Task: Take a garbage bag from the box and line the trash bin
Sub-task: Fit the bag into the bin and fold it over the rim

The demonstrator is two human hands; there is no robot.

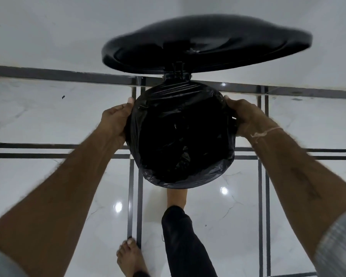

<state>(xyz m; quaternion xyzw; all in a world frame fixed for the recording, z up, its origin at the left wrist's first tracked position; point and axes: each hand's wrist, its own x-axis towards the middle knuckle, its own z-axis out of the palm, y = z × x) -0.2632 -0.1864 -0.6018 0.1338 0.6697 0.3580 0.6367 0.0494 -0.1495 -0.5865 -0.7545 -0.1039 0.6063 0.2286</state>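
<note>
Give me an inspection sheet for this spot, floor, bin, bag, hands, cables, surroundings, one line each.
Surface: glossy white marble-look floor with dark inlay strips, light glare spots.
Job's things: black garbage bag sits inside the trash bin, its edge folded over the rim all round; bin lid stands open behind it. Bag box not seen.
Clutter: one small dark speck on the floor.
Grippers: left hand and right hand grip the bag-covered rim on opposite sides.
Cables: nothing seen.
Surroundings: white wall behind the bin; one bare foot reaches under the bin's front, possibly on a pedal; the other stands on the floor.
</note>
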